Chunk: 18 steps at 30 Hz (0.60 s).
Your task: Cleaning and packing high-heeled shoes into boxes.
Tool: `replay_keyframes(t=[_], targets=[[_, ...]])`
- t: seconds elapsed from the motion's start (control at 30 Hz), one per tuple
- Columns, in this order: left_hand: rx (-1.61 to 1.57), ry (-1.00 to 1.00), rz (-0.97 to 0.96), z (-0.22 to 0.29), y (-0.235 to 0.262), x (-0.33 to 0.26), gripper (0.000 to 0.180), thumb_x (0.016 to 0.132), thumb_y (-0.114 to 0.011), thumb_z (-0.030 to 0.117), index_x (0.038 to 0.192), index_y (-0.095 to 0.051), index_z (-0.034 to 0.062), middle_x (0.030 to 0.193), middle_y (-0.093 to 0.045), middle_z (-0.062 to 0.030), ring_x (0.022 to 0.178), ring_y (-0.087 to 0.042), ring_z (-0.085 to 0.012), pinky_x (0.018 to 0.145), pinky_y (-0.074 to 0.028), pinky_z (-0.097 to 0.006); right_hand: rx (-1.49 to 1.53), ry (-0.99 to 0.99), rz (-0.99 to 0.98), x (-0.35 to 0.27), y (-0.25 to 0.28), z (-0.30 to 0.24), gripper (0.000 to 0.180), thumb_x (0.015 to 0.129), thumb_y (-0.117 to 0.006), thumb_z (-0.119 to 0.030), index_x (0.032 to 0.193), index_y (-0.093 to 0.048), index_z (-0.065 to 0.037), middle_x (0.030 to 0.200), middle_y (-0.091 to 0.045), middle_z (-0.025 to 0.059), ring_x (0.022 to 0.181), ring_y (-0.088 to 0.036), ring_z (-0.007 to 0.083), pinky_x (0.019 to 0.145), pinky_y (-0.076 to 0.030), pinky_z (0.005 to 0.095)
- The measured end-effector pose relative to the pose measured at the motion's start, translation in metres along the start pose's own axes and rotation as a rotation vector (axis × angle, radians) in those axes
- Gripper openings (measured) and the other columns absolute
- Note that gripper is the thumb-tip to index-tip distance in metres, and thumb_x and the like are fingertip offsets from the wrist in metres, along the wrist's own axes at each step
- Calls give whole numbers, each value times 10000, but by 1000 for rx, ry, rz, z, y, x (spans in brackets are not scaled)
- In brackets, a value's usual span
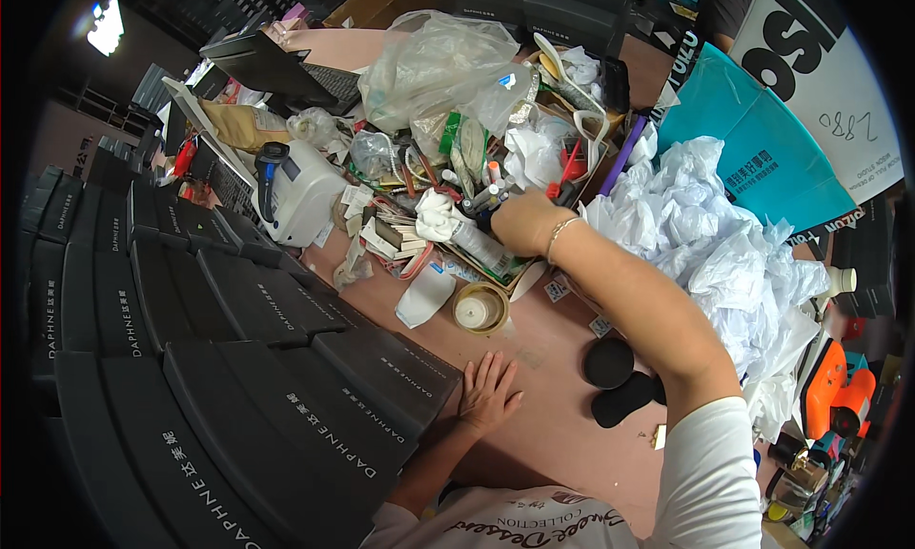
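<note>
Lots of black shoe boxes [286,396] are standing in stacks on the left. Behind them, a white printer [300,194] is sitting with a dark barcode scanner [272,160] on it, and a black laptop [329,90] is lying open farther back. A big see-through plastic bag [429,68] is puffing up over the messy stuff. In front of the mess, a roll of tape [498,308] is lying flat on the pink table [553,358]. Nearer the person, the left hand [489,395] is resting palm down on the table, its fingers spreading loosely and gripping nothing. Some dark pens [484,206] are poking up in the mess, just left of the right hand [524,223]. That hand is reaching in and its fingertips are hiding, so I cannot tell if they are pinching anything. A thin bracelet [564,233] is circling its wrist. Two black pads [608,363] are lying close together beside the arm. Past it, a heap of crumpled white wrapping [734,258] is spreading out, with a blue-green panel [743,134] standing behind.
</note>
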<state>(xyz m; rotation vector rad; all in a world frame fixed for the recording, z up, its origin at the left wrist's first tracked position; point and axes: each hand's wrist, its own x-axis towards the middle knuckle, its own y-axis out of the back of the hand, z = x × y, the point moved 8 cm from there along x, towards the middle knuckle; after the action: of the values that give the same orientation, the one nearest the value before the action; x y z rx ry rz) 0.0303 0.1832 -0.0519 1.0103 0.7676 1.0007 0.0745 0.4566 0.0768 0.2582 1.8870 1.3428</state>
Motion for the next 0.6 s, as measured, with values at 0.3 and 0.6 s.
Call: replay_keyframes(t=[0.3, 0.6], targets=[[-4, 10, -19, -2, 0, -1, 642, 828, -602, 399, 1364, -429, 90, 1417, -336, -219, 1336, -285, -371, 1043, -214, -604, 170, 135, 515, 18, 31, -49, 179, 805, -536, -101, 940, -634, -36, 812, -677, 146, 809, -674, 282, 619, -534, 384], [-34, 2, -2, -2, 0, -1, 639, 829, -604, 397, 1358, -436, 79, 1420, -324, -225, 1334, -282, -384, 1040, -207, -610, 206, 38, 606, 40, -6, -57, 253, 830, -539, -120, 1067, -541, -31, 998, -610, 152, 765, -674, 289, 605, -543, 365]])
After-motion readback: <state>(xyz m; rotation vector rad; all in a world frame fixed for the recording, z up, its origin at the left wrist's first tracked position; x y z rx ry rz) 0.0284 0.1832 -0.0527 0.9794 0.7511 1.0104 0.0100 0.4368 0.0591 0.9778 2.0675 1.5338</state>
